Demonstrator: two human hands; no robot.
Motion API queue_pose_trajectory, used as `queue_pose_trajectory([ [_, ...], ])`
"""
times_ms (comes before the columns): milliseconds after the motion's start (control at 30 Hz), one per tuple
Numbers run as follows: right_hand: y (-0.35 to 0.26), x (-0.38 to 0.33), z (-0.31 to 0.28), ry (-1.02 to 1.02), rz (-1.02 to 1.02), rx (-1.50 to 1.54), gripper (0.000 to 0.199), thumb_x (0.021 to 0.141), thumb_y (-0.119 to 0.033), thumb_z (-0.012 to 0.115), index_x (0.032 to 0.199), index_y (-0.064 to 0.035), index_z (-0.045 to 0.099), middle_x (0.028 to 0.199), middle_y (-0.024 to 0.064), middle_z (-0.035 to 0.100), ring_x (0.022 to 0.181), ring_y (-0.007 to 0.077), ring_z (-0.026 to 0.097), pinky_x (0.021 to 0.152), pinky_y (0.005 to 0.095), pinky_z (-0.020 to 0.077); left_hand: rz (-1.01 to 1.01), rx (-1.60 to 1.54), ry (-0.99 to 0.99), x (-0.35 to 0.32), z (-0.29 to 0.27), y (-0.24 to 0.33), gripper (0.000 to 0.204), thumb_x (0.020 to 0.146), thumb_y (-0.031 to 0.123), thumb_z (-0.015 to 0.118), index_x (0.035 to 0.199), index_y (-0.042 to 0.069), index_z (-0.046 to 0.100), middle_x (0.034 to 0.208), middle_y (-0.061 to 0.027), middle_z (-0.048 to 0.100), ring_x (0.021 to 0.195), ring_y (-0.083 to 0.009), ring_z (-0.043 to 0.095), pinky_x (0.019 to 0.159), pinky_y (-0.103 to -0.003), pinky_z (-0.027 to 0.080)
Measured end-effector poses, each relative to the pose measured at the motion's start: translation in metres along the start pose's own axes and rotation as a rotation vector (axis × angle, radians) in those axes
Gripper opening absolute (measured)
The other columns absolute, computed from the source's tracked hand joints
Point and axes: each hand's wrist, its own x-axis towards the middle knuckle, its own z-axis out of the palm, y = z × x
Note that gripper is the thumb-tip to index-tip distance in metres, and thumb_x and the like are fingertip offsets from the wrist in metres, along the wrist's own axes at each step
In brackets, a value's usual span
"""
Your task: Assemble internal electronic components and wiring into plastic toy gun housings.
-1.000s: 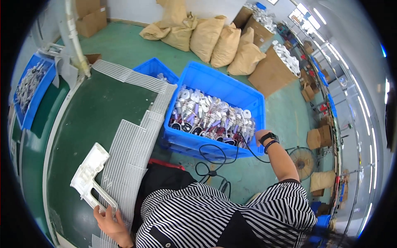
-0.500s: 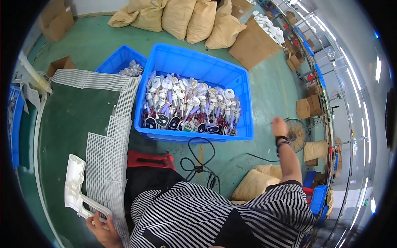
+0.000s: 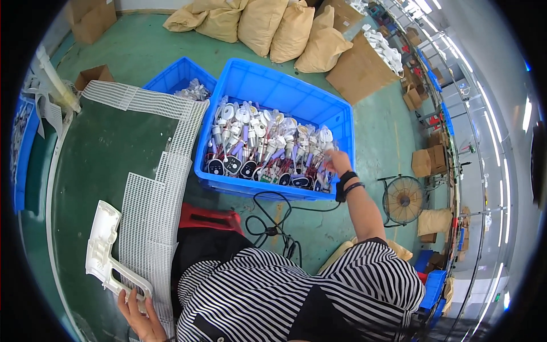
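Note:
On the table at my left lies a white plastic housing half (image 3: pixel 103 245), pistol-shaped with an open loop at its near end. My left hand (image 3: pixel 141 319) rests against that near end, fingers spread and tips touching it. My right hand (image 3: pixel 340 162) reaches over the right end of a large blue bin (image 3: pixel 273 191), fingers apart at the parts there; their tips are partly lost among them. In the bin lie many wired motor assemblies (image 3: pixel 265 142) with silver motors, white round caps, purple cylinders and black oval panels.
White mesh matting (image 3: pixel 149 211) edges the green tabletop (image 3: pixel 85 182). A smaller blue bin (image 3: pixel 171 77) stands behind. A red stool (image 3: pixel 211 219) and black cable (image 3: pixel 270 231) are before me. A fan (image 3: pixel 403 199) stands right; tan sacks (image 3: pixel 262 25) and a carton (image 3: pixel 359 68) line the back.
My right hand has moved left from beyond the bin to over its right end. My left hand stays at the housing half, its fingers now straighter. The view has shifted slightly.

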Motion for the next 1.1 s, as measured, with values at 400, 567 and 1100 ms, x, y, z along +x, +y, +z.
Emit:
queue_pose_trajectory([
  [400, -0.243, -0.172, 0.115, -0.894, -0.527, 0.799, 0.028, 0.104, -0.032, 0.058, 0.106, -0.005, 0.061, 0.097, 0.0104, 0.069, 0.102, 0.0304, 0.07, 0.081, 0.0462, 0.0609, -0.016, -0.762, 0.098, 0.006, -0.034, 0.006, 0.035, 0.09, 0.012, 0.073, 0.123, 0.002, 0.069, 0.128, -0.0191, 0.063, 0.103, -0.0315, 0.066, 0.08, -0.038, 0.055],
  [567, -0.267, -0.273, 0.229, -1.33, -0.564, 0.835, 0.02, 0.106, -0.023, 0.056, 0.114, -0.0052, 0.059, 0.11, 0.0136, 0.069, 0.112, 0.0349, 0.068, 0.089, 0.0513, 0.0617, 0.248, -0.924, 0.087, 0.052, -0.055, 0.058, 0.062, 0.087, 0.011, 0.077, 0.144, 0.004, 0.055, 0.137, -0.0184, 0.061, 0.124, -0.0278, 0.059, 0.096, -0.038, 0.051],
  [1100, -0.235, -0.364, 0.368, -1.866, -0.405, 0.753, 0.038, 0.1, -0.004, 0.061, 0.136, -0.0036, 0.051, 0.138, 0.0206, 0.061, 0.118, 0.0347, 0.068, 0.102, 0.0487, 0.0561, -0.055, -1.526, 0.073, 0.092, -0.071, 0.008, 0.034, 0.106, 0.025, 0.058, 0.129, 0.0, 0.059, 0.113, -0.0123, 0.071, 0.101, -0.0228, 0.071, 0.09, -0.039, 0.06],
])
